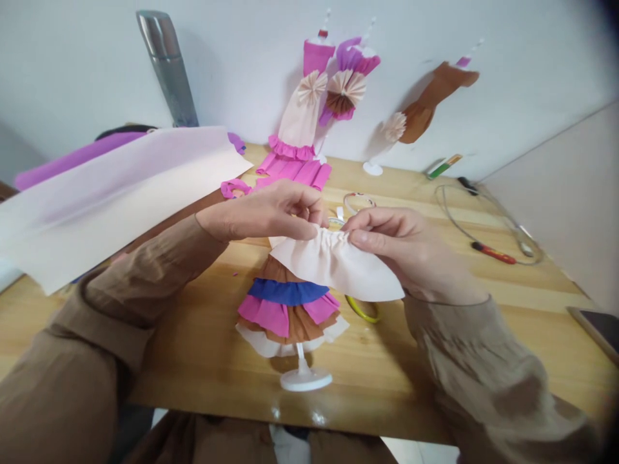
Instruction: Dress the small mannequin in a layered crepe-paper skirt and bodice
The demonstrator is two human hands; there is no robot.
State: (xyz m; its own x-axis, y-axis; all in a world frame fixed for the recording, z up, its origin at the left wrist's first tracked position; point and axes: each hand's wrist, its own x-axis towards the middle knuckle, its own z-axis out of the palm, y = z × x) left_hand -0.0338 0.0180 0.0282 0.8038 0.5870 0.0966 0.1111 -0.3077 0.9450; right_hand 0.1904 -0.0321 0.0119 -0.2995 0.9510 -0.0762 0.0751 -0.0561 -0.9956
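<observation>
We have the lower ruffles (pixel 290 292) hung on the white stand (pixel 306 380), and above them our left hand (pixel 275 209) and right hand (pixel 403 248) (pinched nearly closed) hold a gathered cream ruffle (pixel 343 264), its fastening apparently unfinished.

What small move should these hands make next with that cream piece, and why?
Perhaps press the cream piece gently against the skirt, just above the blue tier. The left hand and right hand hold its top edge, gathered into folds, and it overlaps the skirt's top in view, with ruffled tiers showing below.
</observation>
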